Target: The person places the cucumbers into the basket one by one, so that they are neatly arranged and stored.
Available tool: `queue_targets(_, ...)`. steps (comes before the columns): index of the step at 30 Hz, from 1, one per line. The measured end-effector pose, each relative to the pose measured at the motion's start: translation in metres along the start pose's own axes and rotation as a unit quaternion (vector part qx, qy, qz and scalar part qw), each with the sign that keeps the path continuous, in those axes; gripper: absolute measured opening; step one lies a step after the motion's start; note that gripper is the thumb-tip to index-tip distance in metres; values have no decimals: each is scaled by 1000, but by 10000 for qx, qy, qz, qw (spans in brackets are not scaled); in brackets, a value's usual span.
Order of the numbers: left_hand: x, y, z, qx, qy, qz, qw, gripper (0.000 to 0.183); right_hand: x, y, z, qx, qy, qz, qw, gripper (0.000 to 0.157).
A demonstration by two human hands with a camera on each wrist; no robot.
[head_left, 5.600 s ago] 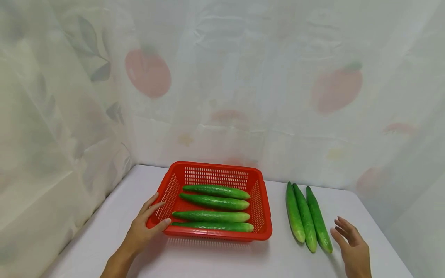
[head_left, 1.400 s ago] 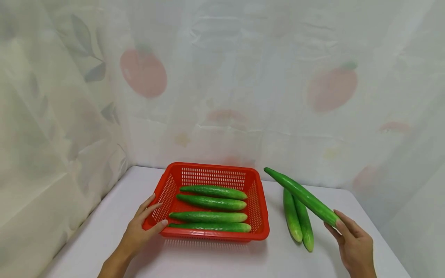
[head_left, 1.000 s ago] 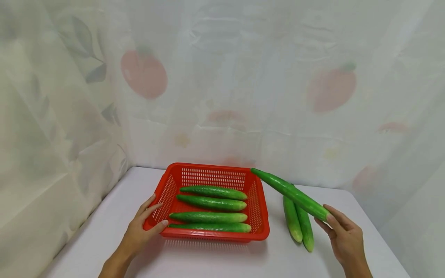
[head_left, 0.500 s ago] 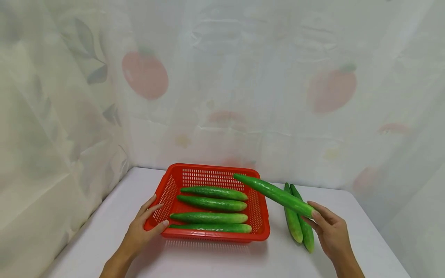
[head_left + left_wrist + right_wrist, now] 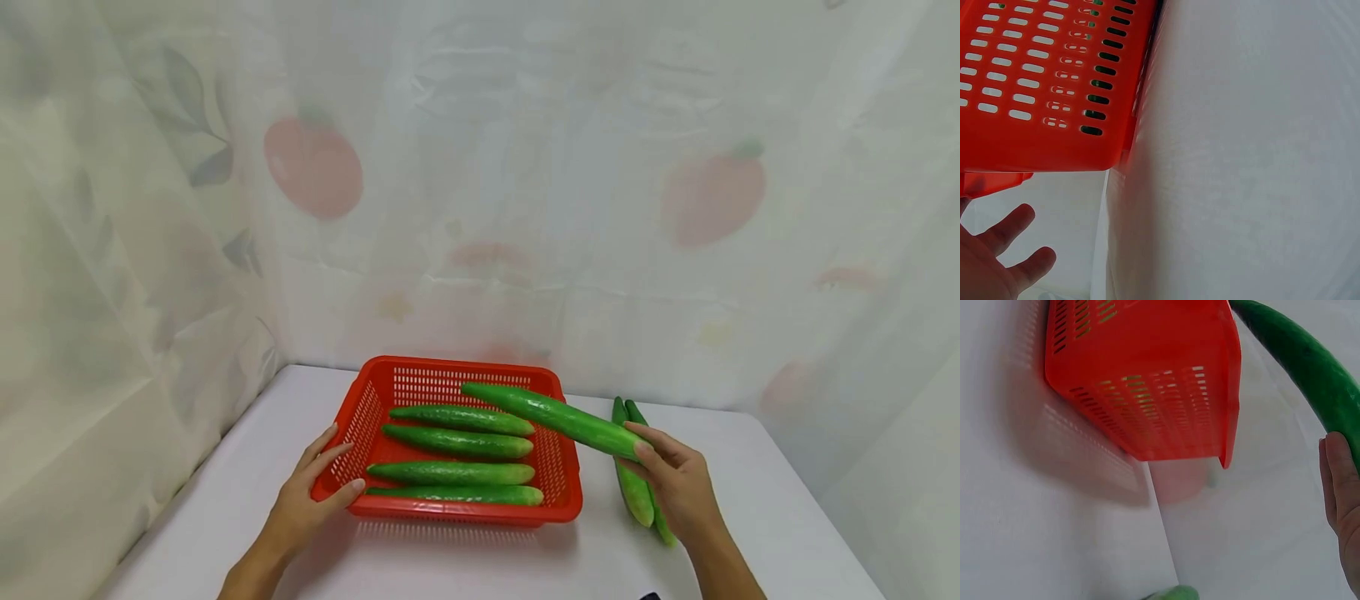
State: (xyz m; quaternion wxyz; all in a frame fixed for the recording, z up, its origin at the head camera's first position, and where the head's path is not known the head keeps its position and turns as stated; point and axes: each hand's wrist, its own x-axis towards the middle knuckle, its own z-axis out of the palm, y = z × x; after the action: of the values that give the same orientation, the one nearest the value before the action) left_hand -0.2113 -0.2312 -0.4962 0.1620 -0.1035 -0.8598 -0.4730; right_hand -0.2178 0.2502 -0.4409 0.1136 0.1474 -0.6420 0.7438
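over basket (image 5: 561,492) right rim: cucumber (image 5: 551,412) gripped by right hand (image 5: 675,487).

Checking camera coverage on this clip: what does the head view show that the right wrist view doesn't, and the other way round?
Only the head view shows the left hand resting on the basket's left rim, four cucumbers lying inside, and two cucumbers on the table. Only the right wrist view shows the basket's underside. Both show the red basket, the held cucumber and the right hand.

Green cucumbers (image 5: 463,442), red slotted basket (image 5: 570,487), fruit-printed white curtain (image 5: 525,192).
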Motion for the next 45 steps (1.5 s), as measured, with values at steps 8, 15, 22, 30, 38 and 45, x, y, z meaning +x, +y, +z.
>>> queue_targets(8, 0, 0, 1, 40, 23, -2, 10000, 54, 8, 4, 16, -370, -210, 255, 9988, 35)
queue_targets(15, 0, 0, 1, 28, 45, 27, 10000, 54, 19, 11, 31, -363, -494, 431, 9972, 37)
queue_targets(22, 0, 0, 1, -30, 29, 13, 10000, 54, 26, 16, 43, -475, -834, 482, 9942, 40)
queue_targets(30, 0, 1, 0, 24, 44, 23, 10000, 53, 39, 24, 62, -425, -1366, 385, 9890, 37)
queue_targets(38, 1, 0, 1, 25, 39, 23, 10000, 54, 48, 30, 80, -533, -1587, 637, 9838, 38)
queue_targets(45, 0, 0, 0, -7, 32, 10, 10000, 54, 53, 38, 89, -576, -1842, 654, 9790, 36)
